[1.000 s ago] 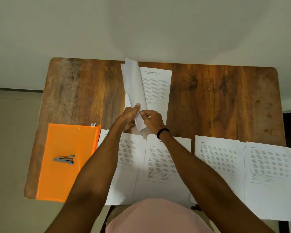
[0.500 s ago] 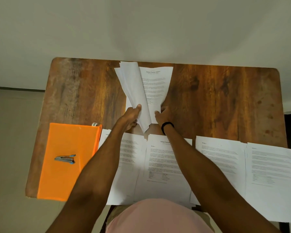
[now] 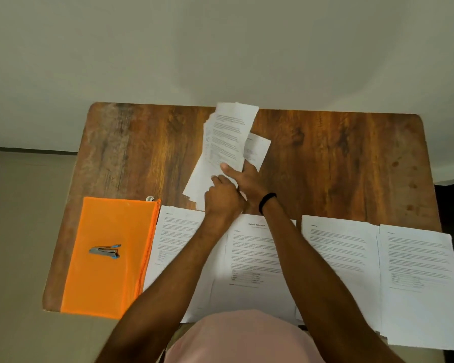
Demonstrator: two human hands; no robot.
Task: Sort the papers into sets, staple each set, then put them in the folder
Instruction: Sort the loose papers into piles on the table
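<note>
Sheaf of papers (image 3: 228, 137) is over mid-tabletop, beyond the near row, held in both hands and fanned out. The printed top page faces up, blank edges splay to the left, and a loose sheet (image 3: 258, 150) juts out at the right behind it.

Left hand (image 3: 223, 199) grips the lower end of the sheaf, fingers curled round it. Right hand (image 3: 248, 180) is just beside the left and touching it. Its thumb lies on the top page and its fingers go under the paper, pinching the sheaf. Black wristband (image 3: 267, 203) on the right wrist. Whether the sheaf's lower edge rests on the tabletop (image 3: 338, 163): cannot tell.

Row of printed sheets (image 3: 341, 247) lies flat along the near edge, four positions side by side, edges slightly overlapping. Both forearms pass over the two left positions.

Orange zip folder (image 3: 110, 279) lies flat at the near left corner, just beside the row's left end. Stapler (image 3: 106, 251) rests on the folder near its middle, untouched.

Pink garment (image 3: 241, 339) at the bottom of the view.
</note>
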